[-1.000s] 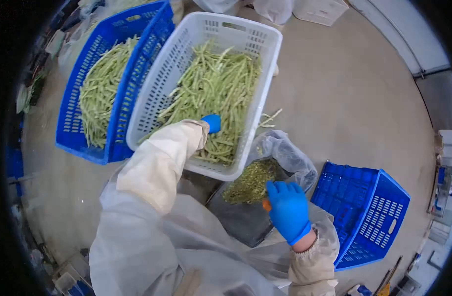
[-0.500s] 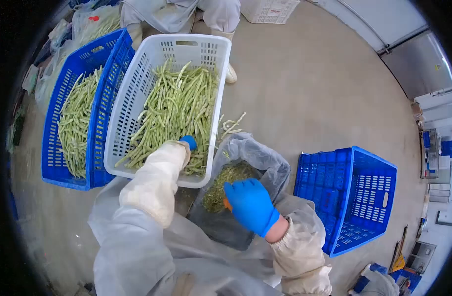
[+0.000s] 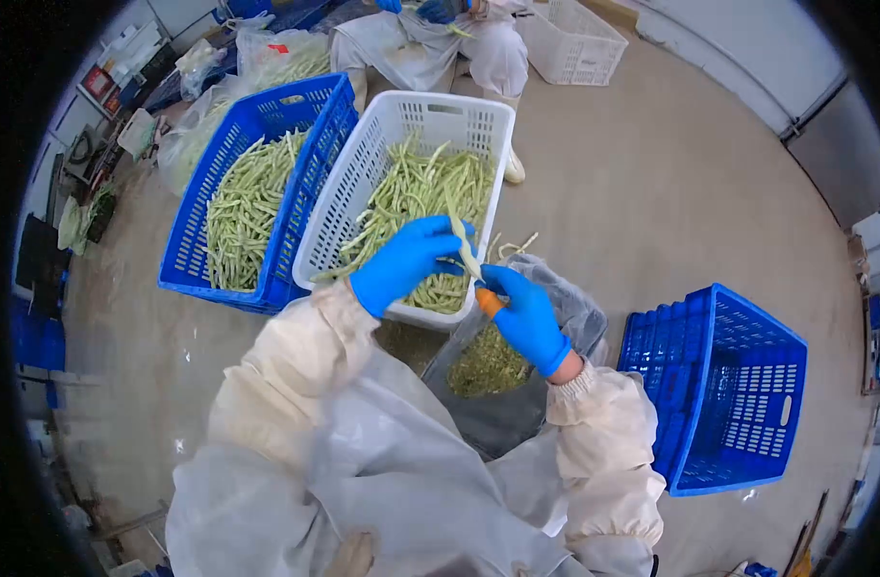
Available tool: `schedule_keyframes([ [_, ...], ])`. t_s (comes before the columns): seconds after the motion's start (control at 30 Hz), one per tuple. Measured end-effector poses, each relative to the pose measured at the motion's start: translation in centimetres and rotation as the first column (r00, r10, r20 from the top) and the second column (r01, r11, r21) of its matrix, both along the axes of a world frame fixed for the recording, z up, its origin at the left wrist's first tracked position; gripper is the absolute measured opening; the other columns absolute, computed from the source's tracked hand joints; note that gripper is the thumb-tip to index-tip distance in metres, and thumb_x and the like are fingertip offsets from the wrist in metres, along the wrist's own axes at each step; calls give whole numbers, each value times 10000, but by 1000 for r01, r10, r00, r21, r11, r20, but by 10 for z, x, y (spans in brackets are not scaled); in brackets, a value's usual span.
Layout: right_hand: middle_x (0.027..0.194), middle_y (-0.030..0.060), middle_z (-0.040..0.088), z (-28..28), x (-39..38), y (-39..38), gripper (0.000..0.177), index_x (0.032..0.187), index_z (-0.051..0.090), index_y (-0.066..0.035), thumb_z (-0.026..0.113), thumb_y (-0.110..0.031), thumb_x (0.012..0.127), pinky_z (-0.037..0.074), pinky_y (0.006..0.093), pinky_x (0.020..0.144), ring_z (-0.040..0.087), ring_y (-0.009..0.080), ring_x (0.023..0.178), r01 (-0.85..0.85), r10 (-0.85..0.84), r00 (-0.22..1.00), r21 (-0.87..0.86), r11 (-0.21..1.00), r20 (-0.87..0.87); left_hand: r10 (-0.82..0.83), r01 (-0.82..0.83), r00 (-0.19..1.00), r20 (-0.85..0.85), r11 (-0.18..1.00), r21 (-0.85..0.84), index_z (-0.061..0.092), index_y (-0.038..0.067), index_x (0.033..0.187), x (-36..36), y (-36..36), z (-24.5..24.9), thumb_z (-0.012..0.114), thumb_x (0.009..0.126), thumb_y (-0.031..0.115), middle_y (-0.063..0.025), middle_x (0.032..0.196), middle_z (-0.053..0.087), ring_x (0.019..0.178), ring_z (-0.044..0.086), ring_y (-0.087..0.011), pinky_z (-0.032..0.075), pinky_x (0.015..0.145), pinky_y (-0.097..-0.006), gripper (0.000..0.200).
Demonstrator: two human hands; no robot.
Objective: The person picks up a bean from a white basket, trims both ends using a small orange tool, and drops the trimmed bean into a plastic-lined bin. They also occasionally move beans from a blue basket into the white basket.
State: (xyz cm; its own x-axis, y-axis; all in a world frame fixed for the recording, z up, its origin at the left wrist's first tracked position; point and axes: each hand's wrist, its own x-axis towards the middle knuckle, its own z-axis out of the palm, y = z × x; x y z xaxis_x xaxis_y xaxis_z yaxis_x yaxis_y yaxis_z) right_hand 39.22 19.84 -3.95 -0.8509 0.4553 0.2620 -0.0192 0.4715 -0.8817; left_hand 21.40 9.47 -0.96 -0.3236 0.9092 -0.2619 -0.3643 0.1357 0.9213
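My left hand (image 3: 411,262), in a blue glove, is closed on a pale green bean (image 3: 462,238) above the front of the white crate (image 3: 326,207). The bean's lower end reaches my right hand (image 3: 531,322), also blue-gloved. Its fingers are wrapped round a small tool with an orange handle (image 3: 490,304); any blade is hidden. Long green beans (image 3: 425,188) lie heaped in the white crate. Below my right hand stands a plastic-lined bin (image 3: 582,303) with chopped green trimmings (image 3: 493,365) in it.
A blue crate (image 3: 185,245) of beans touches the white crate's left side. Stacked blue crates (image 3: 666,385) stand on the right. Across from me sits a person in a pale apron (image 3: 401,48), near another white crate (image 3: 574,43). Loose beans (image 3: 517,244) lie beside the bin.
My left hand has come up out of the bean heap with a bean and moved right. My right hand has risen to meet it. The camera view has shifted.
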Motion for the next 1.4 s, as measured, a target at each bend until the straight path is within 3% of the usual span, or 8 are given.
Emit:
schedule_keyframes([
  [0.47, 772, 155, 602, 7, 5, 8, 196, 962, 573, -44, 596, -97, 776, 454, 420, 580, 587, 335, 668, 173, -187, 982, 401, 900, -4, 153, -161, 986, 70, 980, 120, 511, -11, 1133, 27, 24, -1, 522, 881, 120, -84, 905, 598, 816, 614, -179, 527, 747, -329, 284],
  [0.67, 746, 136, 570, 18, 7, -5, 279, 980, 572, -62, 626, -97, 708, 443, 412, 577, 565, 330, 669, -36, 71, 997, 574, 818, -37, 76, -72, 996, -53, 995, 73, 419, -63, 1267, 30, 19, -2, 505, 870, 95, -76, 775, 596, 683, 595, -151, 499, 664, -278, 436],
  [0.73, 762, 148, 579, 13, 17, 13, 243, 962, 575, -62, 615, -88, 723, 453, 390, 592, 572, 320, 675, 174, -134, 984, 507, 844, -114, 10, -6, 997, -70, 999, 52, 424, -56, 1277, 25, 15, 4, 501, 863, 78, -75, 763, 597, 665, 579, -141, 488, 622, -278, 442],
  [0.87, 834, 180, 605, 7, 50, 82, 199, 945, 593, -48, 606, -70, 748, 470, 356, 638, 610, 302, 738, 607, -607, 794, -108, 787, 39, -242, 246, 958, -151, 969, 10, 514, -48, 1196, 10, 3, -9, 510, 856, 69, -70, 771, 593, 633, 547, -124, 475, 578, -273, 360],
  [0.93, 827, 177, 606, -10, 62, 94, 212, 957, 597, -52, 608, -66, 746, 471, 368, 636, 611, 308, 734, 618, -628, 770, 116, 778, 112, -235, 234, 968, -94, 972, -16, 541, -43, 1168, 9, 1, -10, 514, 854, 67, -61, 763, 585, 624, 534, -117, 467, 561, -263, 334],
  [1.07, 891, 164, 607, -18, 56, 69, 249, 994, 591, -46, 617, -77, 749, 475, 401, 658, 601, 344, 791, 355, -442, 892, 455, 816, 98, -213, 202, 961, -177, 976, -82, 556, -34, 1146, 13, 2, -11, 523, 853, 71, -41, 774, 564, 594, 508, -96, 431, 508, -231, 313],
  [1.2, 953, 146, 590, 9, 27, 40, 293, 1015, 579, -41, 628, -99, 732, 462, 411, 734, 572, 353, 862, 229, -222, 973, 432, 872, -66, -263, 245, 951, -164, 961, -125, 563, -36, 1130, 18, 5, -9, 528, 848, 69, -34, 778, 556, 588, 499, -79, 417, 493, -218, 303],
  [1.4, 934, 134, 570, 4, 24, 36, 343, 1041, 571, -48, 620, -81, 703, 406, 417, 850, 535, 321, 896, -7, -156, 973, 699, 715, 169, -256, 218, 920, -298, 963, -156, 585, -4, 1105, 22, 6, -9, 554, 843, 74, -26, 728, 556, 600, 513, -81, 435, 523, -225, 275],
])
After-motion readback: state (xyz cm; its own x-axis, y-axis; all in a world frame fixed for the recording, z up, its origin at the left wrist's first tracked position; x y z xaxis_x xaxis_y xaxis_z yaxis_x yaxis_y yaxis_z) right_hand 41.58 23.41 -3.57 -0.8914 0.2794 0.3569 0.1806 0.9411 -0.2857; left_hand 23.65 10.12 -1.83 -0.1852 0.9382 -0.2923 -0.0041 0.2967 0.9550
